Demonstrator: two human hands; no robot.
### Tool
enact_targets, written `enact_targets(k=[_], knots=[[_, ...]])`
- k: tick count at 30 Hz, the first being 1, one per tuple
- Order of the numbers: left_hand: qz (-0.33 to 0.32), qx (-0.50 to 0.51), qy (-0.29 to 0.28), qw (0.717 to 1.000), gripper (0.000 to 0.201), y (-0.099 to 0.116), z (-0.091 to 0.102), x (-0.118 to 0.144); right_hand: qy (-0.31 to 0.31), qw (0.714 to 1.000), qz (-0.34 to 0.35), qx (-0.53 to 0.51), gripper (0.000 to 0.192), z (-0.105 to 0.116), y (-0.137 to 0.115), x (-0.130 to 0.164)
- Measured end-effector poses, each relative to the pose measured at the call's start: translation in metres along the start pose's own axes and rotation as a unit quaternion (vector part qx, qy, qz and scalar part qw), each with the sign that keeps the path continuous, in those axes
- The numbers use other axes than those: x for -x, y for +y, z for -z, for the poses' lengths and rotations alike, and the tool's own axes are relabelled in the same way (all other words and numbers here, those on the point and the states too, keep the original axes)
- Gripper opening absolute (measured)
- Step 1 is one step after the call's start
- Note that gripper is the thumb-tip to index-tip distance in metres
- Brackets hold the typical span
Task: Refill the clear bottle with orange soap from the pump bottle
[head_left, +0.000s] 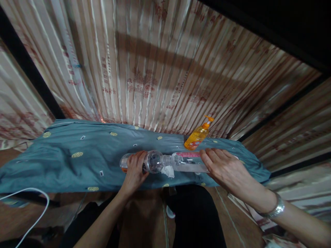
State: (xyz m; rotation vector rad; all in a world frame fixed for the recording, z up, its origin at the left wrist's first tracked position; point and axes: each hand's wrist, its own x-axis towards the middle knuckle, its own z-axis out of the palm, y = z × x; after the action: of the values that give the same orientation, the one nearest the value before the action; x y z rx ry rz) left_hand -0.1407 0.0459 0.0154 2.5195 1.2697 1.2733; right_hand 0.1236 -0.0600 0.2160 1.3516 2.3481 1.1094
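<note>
My left hand (pixel 136 168) is wrapped round a clear plastic bottle (pixel 154 162) that lies tilted sideways, its neck pointing right. Some orange shows at this bottle's far left end. In my right hand (pixel 224 164) is a second clear bottle (pixel 190 162) with a pink strip along its upper side and pale liquid along its lower side. The two bottles are in line and meet near the left bottle's neck; whether their mouths touch I cannot tell. Just below that spot lies a crumpled white tissue (pixel 168 171).
An orange pump bottle (pixel 197 137) stands behind the right-hand bottle on the teal patterned cloth (pixel 77 162) covering the table. A pleated curtain (pixel 144 69) hangs behind. Dark frame bars cross both sides, and a white cable (pixel 43 193) loops at lower left.
</note>
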Motion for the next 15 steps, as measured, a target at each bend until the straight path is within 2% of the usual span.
enact_targets(k=[6,15], knots=[[0.010,0.005,-0.005,1.000,0.072,-0.001,0.002,0.000,0.010,1.000,0.020,0.011,0.024,0.008,0.003,-0.008],[-0.001,-0.001,0.001,1.000,0.071,0.000,0.002,-0.001,0.021,0.996,0.063,0.052,0.030,0.022,0.007,-0.023]])
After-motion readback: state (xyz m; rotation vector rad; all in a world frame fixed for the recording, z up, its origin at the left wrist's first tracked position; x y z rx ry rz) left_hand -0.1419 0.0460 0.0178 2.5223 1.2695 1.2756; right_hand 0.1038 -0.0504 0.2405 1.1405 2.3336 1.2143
